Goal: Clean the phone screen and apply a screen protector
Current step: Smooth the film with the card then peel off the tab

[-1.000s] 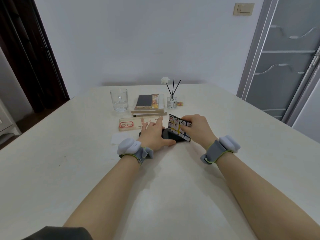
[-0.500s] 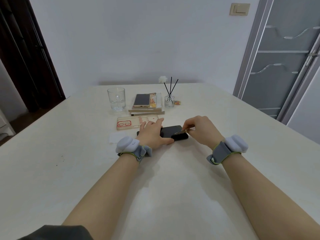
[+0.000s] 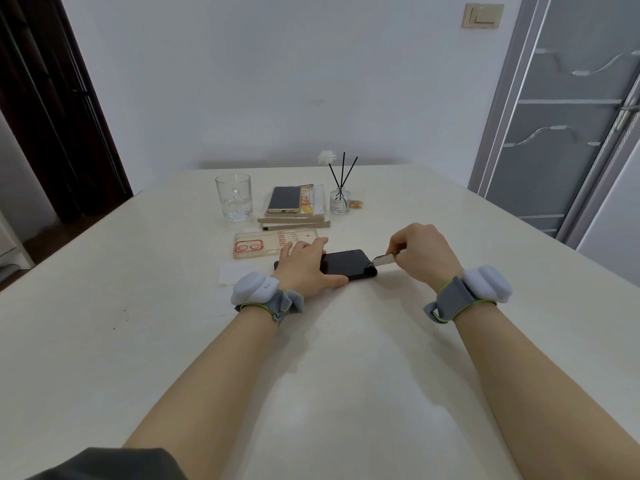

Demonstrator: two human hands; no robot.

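A black phone (image 3: 346,265) lies flat on the white table (image 3: 329,358), its long side running left to right. My left hand (image 3: 304,268) presses down on its left part, fingers spread over the far edge and thumb at the near edge. My right hand (image 3: 424,252) pinches a thin card (image 3: 382,259) held low and nearly flat, its tip touching the phone's right end. A clear phone case (image 3: 263,244) with red print lies just behind the phone. A small white sheet (image 3: 232,273) lies to the left of my left wrist.
Behind the case lies a gold phone (image 3: 284,199) on a stack of books (image 3: 294,221). A glass mug (image 3: 233,197) stands to their left and a reed diffuser bottle (image 3: 340,199) to their right. A wall runs behind the table's far edge.
The card was tilted up with its printed face showing; now it lies low on the screen. My right hand has slid it rightward to the phone's right end. The left hand stays put.
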